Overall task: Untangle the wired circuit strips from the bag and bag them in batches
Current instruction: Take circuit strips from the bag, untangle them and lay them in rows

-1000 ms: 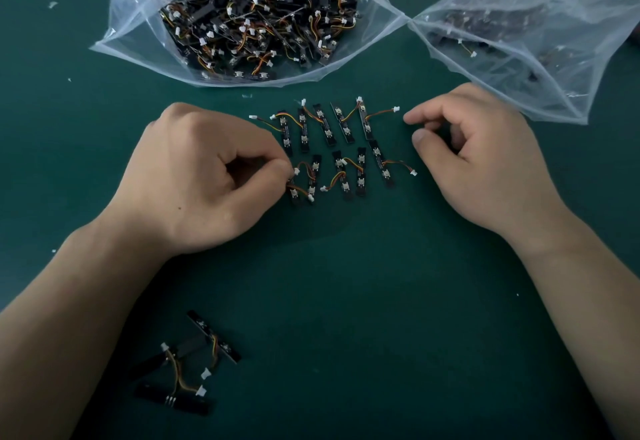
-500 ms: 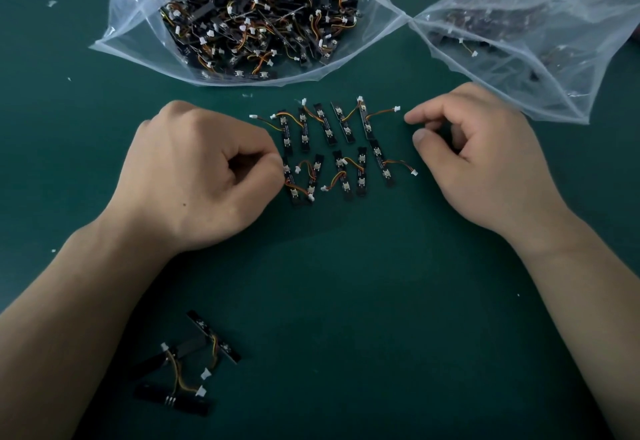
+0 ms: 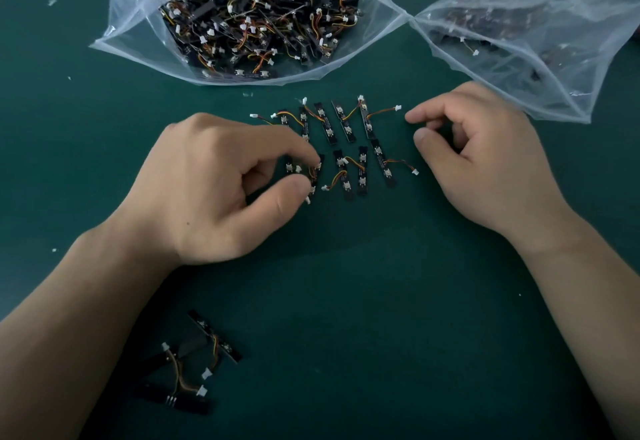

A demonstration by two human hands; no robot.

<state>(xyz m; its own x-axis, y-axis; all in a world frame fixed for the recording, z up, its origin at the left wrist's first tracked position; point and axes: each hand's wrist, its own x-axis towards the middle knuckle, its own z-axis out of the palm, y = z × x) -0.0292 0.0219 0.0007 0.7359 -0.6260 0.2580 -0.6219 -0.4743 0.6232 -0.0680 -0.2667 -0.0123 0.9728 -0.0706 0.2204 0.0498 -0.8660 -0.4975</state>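
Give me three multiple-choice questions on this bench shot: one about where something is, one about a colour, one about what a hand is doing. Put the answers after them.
1. Where does the small loose cluster of strips lie?
A. beside the left forearm, towards the near edge
B. inside the open bag
C. among the laid-out rows

2. What colour is the mat?
A. red
B. dark green
C. white

3. What is the right hand doing?
A. gripping a bag
B. resting with loosely curled fingers, holding nothing
C. pinching a strip

Answers:
1 A: it sits alone by the forearm.
2 B: dark green shows all over the surface.
3 B: nothing lies between its fingers and thumb.
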